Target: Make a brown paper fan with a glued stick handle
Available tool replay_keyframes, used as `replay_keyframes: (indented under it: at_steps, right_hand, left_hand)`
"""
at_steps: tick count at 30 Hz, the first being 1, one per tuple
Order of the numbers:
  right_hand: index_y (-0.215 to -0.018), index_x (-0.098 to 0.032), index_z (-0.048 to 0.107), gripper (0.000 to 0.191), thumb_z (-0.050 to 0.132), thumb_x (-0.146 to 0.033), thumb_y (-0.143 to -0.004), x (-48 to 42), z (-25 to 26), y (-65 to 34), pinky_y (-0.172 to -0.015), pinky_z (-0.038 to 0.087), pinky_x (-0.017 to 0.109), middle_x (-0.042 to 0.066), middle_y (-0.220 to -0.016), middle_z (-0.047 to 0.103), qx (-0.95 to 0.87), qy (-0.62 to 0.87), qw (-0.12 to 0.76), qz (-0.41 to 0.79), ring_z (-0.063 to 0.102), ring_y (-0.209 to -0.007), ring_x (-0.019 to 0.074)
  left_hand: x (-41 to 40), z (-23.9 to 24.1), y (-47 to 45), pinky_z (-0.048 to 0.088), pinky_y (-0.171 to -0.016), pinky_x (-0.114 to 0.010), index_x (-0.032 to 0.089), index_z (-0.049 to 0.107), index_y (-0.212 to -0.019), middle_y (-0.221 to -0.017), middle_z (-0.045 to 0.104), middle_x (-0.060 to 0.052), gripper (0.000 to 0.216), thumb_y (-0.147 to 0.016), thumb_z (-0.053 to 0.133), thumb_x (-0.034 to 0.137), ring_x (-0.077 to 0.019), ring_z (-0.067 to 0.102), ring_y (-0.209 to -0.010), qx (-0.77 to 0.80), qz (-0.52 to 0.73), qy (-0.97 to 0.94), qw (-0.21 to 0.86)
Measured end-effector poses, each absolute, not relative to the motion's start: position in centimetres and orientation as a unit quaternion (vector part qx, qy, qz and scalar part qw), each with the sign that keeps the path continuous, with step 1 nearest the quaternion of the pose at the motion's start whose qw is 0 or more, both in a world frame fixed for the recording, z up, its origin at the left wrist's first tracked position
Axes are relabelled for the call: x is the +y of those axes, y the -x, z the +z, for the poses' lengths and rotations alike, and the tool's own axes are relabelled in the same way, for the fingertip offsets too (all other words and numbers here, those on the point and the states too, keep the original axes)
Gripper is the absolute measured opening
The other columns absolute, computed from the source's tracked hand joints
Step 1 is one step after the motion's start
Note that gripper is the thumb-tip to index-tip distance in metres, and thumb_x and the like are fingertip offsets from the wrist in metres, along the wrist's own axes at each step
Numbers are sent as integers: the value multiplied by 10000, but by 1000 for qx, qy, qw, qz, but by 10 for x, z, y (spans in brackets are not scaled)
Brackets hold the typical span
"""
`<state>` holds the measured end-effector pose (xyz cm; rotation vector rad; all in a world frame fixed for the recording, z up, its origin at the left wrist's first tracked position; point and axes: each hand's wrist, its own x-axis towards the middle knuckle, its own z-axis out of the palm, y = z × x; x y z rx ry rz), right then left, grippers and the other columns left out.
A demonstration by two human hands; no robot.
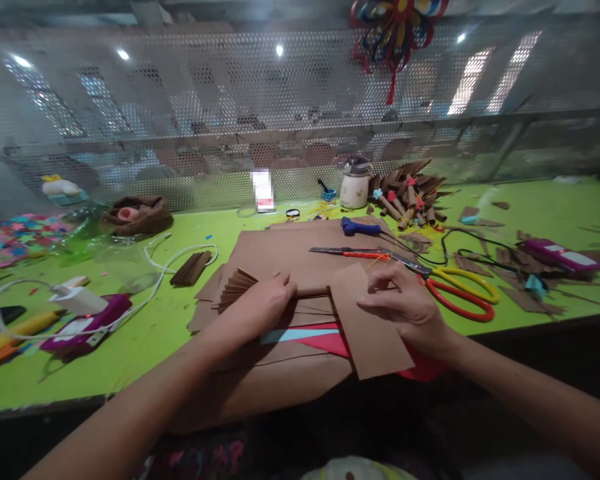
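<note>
My left hand (260,303) is closed over a rolled or folded strip of brown paper (310,291), next to a fanned stack of pleated brown pieces (233,288). My right hand (405,303) pinches the top edge of a flat brown paper rectangle (367,333) that lies over a red sheet (330,343) and a light blue strip (295,333). Both hands rest on a pile of large brown paper sheets (290,250).
Yellow-and-red-handled scissors (455,287) and a red utility knife (350,252) lie just beyond my right hand. On the green table (180,333) are a blue tool (360,227), a white jar (355,183), brown paper rolls (410,193), a white charger cable (145,293), pink devices (87,323) and scraps.
</note>
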<state>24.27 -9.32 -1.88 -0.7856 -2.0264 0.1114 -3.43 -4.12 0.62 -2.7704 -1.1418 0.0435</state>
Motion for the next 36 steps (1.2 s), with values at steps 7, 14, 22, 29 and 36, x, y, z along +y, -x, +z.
replay_keyframes:
  at_steps: [7,14,22,29,36]
  right_hand:
    - [-1056,-288,675,308,545,-111,-840,-101,-20,-241,-687,489,296,35,-855,529,-823,312,466,89,548,-820,152]
    - [-1095,-252,653,284,531,-139,-865,-105,-24,-240,-764,511,285,56,-996,564,-835,309,442,109,574,-949,160]
    - [-1113,-268,636,287,471,-175,-898,-114,-16,-226,-817,513,304,60,-1042,595,-861,308,379,143,584,-990,159]
    - [-1179,-248,588,336,409,-144,-914,-100,-11,-220,-920,478,356,93,-1159,591,-891,268,345,125,546,-1112,182]
    - [-1188,-188,570,370,431,-82,-862,-104,-18,-224,-897,493,395,148,-1172,586,-898,298,305,110,559,-1104,223]
  left_hand:
    - [-39,9,36,424,-732,-301,126,550,-929,-935,568,-120,275,-903,277,135,-188,525,-767,-373,24,926,43]
    - [-29,32,34,394,-671,-280,152,583,-924,-901,592,-94,255,-826,350,112,-182,539,-702,-388,79,918,-9]
    - [-12,45,41,380,-652,-257,171,596,-857,-900,611,-72,195,-800,413,202,-160,537,-712,-383,108,914,-80]
    - [-1,42,46,376,-621,-248,172,561,-798,-792,643,-50,133,-743,441,188,-153,544,-680,-411,83,889,-184]
    - [-17,44,40,348,-549,-230,176,537,-745,-681,635,-15,89,-734,453,203,-136,538,-591,-450,103,854,-241]
